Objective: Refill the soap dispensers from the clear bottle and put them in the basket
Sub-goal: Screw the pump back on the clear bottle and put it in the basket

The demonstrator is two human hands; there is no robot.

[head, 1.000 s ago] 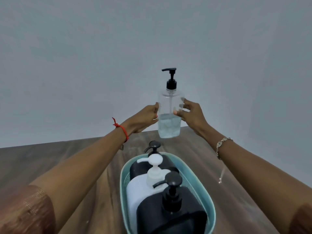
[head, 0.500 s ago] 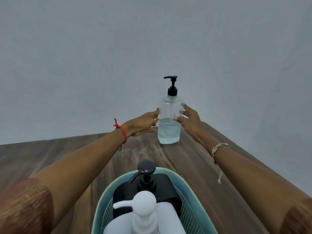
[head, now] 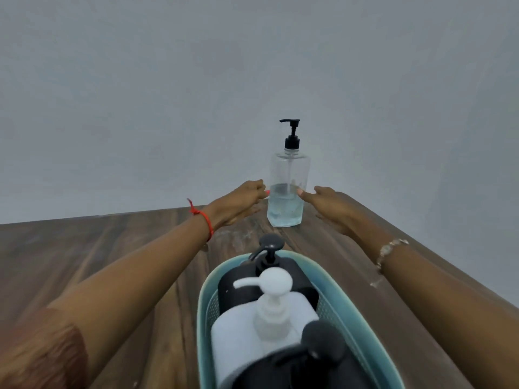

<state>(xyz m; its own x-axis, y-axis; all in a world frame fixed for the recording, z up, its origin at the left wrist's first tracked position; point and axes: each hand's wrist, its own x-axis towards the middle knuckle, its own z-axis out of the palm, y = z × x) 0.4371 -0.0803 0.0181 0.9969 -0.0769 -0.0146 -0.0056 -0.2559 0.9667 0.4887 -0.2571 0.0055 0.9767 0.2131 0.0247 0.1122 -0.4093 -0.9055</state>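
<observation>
In the teal basket (head: pixel 202 318), nearest the camera, three pump dispensers stand in a row: a blurred black dispenser (head: pixel 323 343), a white dispenser (head: pixel 271 315) and a second black dispenser (head: pixel 238 284). The basket step therefore looks done.

Further out, both forearms are stretched along the wooden table (head: pixel 112 248), a red thread (head: pixel 202 219) on the left wrist and a bracelet (head: pixel 389 249) on the right.

At the far end stands the clear bottle (head: pixel 286 197), about a third full. A second ago it was held up off the table between both hands; now it has been set down upright. The left hand (head: pixel 241 200) and right hand (head: pixel 328 206) flank it with fingers loosened, only the fingertips at its sides, and nothing is gripped. Whether contact remains cannot be told.

The task is judged nearly finished. Nothing obstructs the hands' withdrawal except the basket between the forearms; behind the bottle is a plain grey wall (head: pixel 168 94).
</observation>
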